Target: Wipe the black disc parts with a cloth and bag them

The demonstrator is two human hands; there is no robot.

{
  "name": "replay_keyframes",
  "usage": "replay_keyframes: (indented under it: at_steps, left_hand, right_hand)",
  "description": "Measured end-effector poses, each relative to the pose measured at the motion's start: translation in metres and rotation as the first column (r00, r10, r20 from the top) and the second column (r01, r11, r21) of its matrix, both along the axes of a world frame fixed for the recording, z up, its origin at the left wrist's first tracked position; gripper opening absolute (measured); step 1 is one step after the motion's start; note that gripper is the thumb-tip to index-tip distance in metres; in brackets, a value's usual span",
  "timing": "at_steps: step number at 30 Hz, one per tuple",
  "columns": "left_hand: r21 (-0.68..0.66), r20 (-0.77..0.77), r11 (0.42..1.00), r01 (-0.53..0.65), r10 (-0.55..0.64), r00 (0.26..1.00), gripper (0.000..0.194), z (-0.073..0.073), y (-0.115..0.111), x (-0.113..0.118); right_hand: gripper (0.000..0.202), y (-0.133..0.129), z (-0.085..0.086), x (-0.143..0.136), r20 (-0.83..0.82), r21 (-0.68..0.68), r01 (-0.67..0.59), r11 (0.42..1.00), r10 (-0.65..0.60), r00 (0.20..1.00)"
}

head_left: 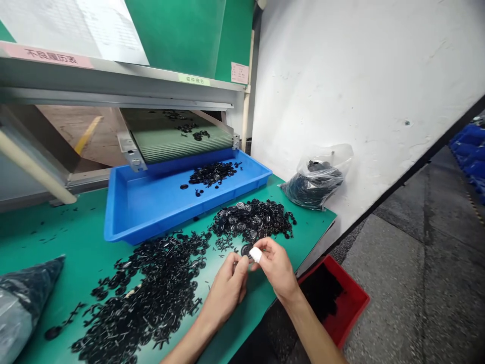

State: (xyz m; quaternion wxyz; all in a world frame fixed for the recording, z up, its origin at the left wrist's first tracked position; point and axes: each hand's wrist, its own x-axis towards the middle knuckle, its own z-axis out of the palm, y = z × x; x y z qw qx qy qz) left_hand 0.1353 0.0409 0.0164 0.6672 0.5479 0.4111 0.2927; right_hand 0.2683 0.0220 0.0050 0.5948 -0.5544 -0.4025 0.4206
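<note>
My left hand (230,285) and my right hand (276,264) meet over the green table's front edge. Between their fingertips is a small round black part (246,250), which both hands pinch. White tape (255,254) wraps a finger of my right hand. Just beyond the hands lies a pile of round black discs (253,218). To the left spreads a larger heap of small black parts (151,298), some still joined by thin sprues.
A blue tray (151,225) with black parts sits below a green conveyor belt (178,136). One clear bag (316,179) leans by the white wall; another bag (22,303) lies at left. A red bin (354,308) stands on the floor at right.
</note>
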Motion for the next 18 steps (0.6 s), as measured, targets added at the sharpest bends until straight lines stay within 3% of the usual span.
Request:
replay_keyframes:
  at_steps: [3,7,12,14,18]
  left_hand:
    - [0.018,0.006,1.0,-0.002,0.001,1.0,0.041,-0.002,0.0,-0.003]
    - [0.039,-0.023,0.999,0.012,-0.011,1.0,0.04,0.001,0.002,-0.009]
    - [0.034,-0.076,0.994,0.108,-0.106,0.991,0.038,0.007,0.005,-0.016]
    - [0.006,-0.089,0.989,0.151,-0.15,0.985,0.038,0.007,0.007,-0.019]
    - [-0.056,-0.106,0.981,0.185,-0.19,0.976,0.038,0.007,0.01,-0.024]
  right_hand:
    - [0.023,-0.008,0.005,-0.003,0.046,0.005,-0.065,0.998,0.065,0.997]
    - [0.025,-0.019,0.01,0.0,0.277,0.008,-0.243,0.97,0.231,0.933]
    - [0.036,-0.023,0.011,0.008,0.645,0.042,-0.287,0.957,0.194,0.739]
    - [0.034,-0.021,0.009,0.01,0.719,0.095,-0.349,0.932,0.178,0.672]
    - [0.024,-0.017,0.004,0.009,0.66,0.162,-0.386,0.908,0.191,0.727]
